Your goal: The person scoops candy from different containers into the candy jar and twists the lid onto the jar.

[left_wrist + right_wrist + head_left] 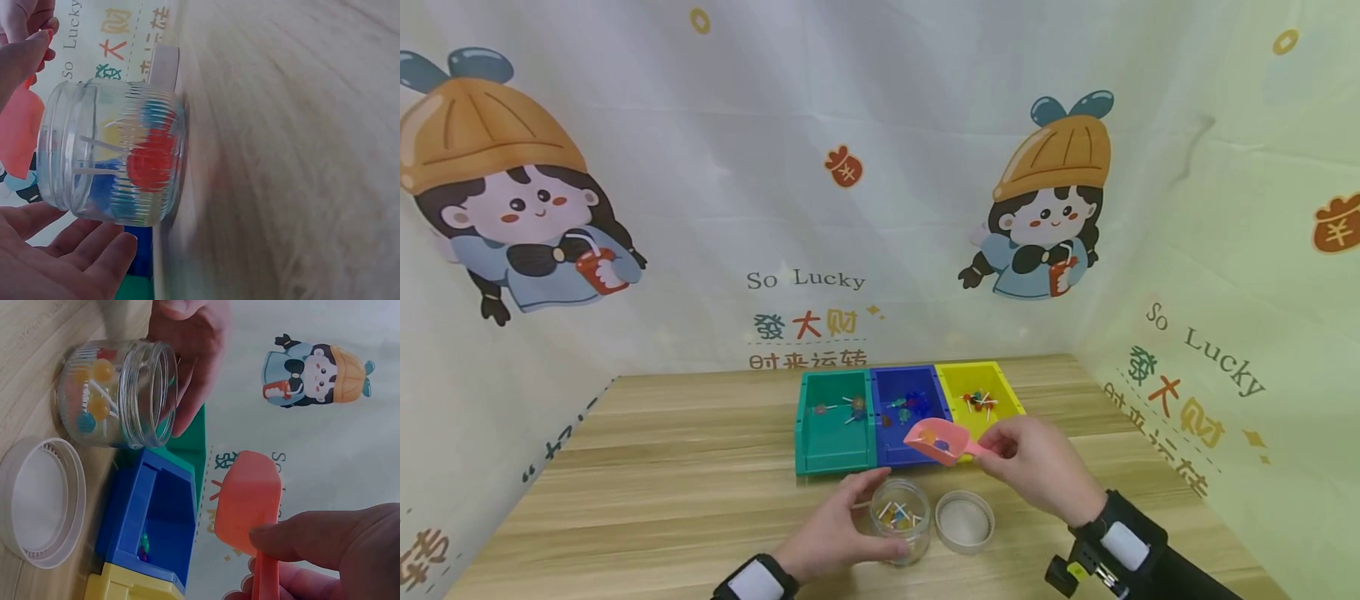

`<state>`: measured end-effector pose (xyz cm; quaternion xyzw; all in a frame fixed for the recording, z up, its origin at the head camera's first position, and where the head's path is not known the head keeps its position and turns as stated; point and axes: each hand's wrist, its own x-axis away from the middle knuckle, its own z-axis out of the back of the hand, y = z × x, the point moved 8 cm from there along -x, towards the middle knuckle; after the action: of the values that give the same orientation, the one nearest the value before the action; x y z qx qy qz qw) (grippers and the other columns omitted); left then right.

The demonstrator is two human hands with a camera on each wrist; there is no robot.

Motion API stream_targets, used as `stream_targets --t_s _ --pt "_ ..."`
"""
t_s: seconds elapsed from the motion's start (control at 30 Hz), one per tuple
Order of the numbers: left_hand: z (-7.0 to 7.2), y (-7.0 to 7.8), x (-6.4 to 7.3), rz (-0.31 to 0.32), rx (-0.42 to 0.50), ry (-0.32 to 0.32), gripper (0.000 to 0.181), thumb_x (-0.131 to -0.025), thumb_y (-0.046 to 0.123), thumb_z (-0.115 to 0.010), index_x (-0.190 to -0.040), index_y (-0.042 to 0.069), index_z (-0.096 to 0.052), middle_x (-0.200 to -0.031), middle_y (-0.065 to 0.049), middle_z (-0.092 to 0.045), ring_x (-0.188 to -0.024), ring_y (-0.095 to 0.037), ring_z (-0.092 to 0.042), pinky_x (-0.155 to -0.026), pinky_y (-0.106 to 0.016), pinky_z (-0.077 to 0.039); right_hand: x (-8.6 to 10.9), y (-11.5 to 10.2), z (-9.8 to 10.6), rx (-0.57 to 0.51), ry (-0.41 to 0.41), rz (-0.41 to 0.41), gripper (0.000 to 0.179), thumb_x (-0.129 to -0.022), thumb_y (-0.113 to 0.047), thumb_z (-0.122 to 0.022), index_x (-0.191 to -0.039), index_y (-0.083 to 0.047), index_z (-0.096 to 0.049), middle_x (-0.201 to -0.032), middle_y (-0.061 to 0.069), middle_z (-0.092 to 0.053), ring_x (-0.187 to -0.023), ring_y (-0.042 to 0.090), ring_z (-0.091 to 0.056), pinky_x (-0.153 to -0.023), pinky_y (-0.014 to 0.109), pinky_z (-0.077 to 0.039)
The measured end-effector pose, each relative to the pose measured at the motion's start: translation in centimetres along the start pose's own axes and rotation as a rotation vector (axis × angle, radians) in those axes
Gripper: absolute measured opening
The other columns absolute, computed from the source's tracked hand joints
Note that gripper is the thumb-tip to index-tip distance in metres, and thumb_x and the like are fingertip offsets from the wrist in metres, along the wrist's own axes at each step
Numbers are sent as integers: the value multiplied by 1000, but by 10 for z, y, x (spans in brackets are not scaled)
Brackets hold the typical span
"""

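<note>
My right hand (1037, 462) pinches the handle of a pink scoop (951, 437), raised above and to the right of the jar. Orange and blue bits show in its bowl. On the table stands an open clear jar (75, 150), upright, with my left hand (838, 529) around its side: thumb at the front, fingers behind. Several tiny lollipop-like pieces (100, 394), round colored heads on white sticks, lie inside the jar. A white lid (964, 522) rests on the table just right of the jar.
Behind the jar, three bins stand side by side: green (835, 442), blue (887, 383) and yellow (958, 379). Each holds several of the small stick pieces. A printed cloth (910, 242) hangs behind and beside the wooden table (685, 442).
</note>
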<state>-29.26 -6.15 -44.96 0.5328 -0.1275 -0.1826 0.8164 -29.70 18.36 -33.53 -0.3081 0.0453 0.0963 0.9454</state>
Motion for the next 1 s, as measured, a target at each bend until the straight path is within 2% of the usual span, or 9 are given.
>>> stream_targets --t_s 0.13,0.23,0.57,1.0 --pt "-4 -3 0 13 -20 -5 99 -84 37 -98 -164 8 -47 -159 -18 -54 -147 -44 -52 -122 -74 -40 6 0 -1 2 -12 2 13 -94 -22 -88 -100 -13 -81 -84 -2 -69 -78 16 -58 -68 30 -51" --pt "-5 -5 -1 38 -24 2 99 -83 39 -98 -164 11 -48 -157 -16 -55 -146 -41 -53 -122 -70 -43 10 1 -1 4 -19 1 13 -93 -22 -89 -99 -13 -80 -84 -2 -69 -78 15 -58 -68 30 -51" --pt "-5 -9 -6 63 -15 28 85 -88 35 -95 -157 8 -54 -153 -15 -60 -140 -37 -57 -122 -67 -46 16 0 0 18 -46 -11 13 -93 -20 -89 -99 -14 -81 -88 -2 -68 -80 15 -58 -69 29 -52" --pt "-5 -9 -6 74 -63 37 81 -87 43 -95 -154 14 -60 -152 -13 -61 -139 -36 -58 -120 -68 -46 20 -13 4 93 -54 84 12 -92 -24 -90 -97 -18 -82 -87 -5 -66 -80 13 -56 -69 28 -50"
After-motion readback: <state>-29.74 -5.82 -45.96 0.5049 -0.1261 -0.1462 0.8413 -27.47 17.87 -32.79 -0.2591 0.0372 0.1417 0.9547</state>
